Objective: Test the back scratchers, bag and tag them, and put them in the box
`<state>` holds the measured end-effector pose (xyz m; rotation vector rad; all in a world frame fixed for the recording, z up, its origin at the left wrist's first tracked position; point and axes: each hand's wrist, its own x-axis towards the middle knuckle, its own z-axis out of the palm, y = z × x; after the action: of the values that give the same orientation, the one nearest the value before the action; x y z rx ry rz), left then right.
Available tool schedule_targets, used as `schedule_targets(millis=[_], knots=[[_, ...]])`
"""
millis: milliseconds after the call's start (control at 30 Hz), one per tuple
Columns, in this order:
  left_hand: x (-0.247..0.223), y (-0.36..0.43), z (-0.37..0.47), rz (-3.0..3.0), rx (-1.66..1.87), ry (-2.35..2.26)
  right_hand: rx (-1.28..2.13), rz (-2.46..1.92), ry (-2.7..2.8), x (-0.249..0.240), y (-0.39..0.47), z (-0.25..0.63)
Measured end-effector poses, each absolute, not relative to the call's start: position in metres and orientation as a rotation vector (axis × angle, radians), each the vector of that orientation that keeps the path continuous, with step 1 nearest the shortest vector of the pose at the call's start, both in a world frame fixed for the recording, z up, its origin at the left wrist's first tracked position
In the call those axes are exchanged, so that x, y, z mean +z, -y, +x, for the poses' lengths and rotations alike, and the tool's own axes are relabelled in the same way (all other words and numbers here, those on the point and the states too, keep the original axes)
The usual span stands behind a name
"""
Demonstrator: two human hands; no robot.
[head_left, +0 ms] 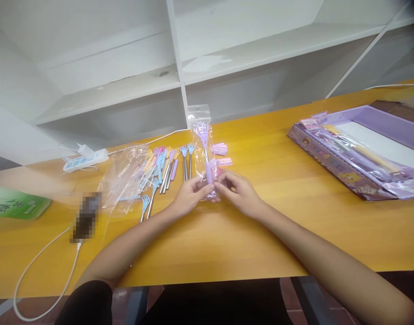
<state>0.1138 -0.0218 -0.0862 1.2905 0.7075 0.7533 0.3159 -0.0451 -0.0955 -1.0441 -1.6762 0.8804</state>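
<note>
A purple hand-shaped scratcher (203, 132) with a metal rod lies inside a clear plastic bag (199, 113), its handle toward me. My left hand (190, 195) pinches the lower left of the bag around the handle. On the other side, my right hand (239, 194) has its fingers closed on the bag's lower right edge. Small pink and purple cards (219, 149) lie just right of the bag. Left of it are several scratchers (160, 164) in blue, yellow, pink and purple, beside loose clear bags (120, 174).
An open purple box (342, 169) with bagged scratchers stands at the right. A white power strip (86, 160), a blurred dark device (86, 216) with a white cable and a green package (19, 203) are at the left. White shelves (281, 45) rise behind the table.
</note>
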Motion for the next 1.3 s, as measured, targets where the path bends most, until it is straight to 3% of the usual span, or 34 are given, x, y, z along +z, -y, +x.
schedule_targets(millis=[533, 800, 867, 1067, 1300], knots=[[-0.086, 0.022, 0.111, 1.505, 0.635, -0.764, 0.854, -1.035, 1.727, -0.096, 0.044, 0.32], [-0.07, 0.03, 0.103, 1.91, 0.282, -0.666, 1.105, -1.072, 1.337, -0.1, 0.037, 0.323], [-0.07, 0.029, 0.103, 1.906, 0.34, -0.724, 1.122, -1.072, 1.336, -0.097, 0.037, 0.322], [-0.07, 0.016, 0.101, 1.645, 0.986, -0.819, 1.309, -0.93, 1.558, -0.094, 0.046, 0.314], [-0.062, 0.003, 0.092, 1.731, 1.053, -0.796, 1.353, -0.912, 1.789, -0.097, 0.055, 0.307]])
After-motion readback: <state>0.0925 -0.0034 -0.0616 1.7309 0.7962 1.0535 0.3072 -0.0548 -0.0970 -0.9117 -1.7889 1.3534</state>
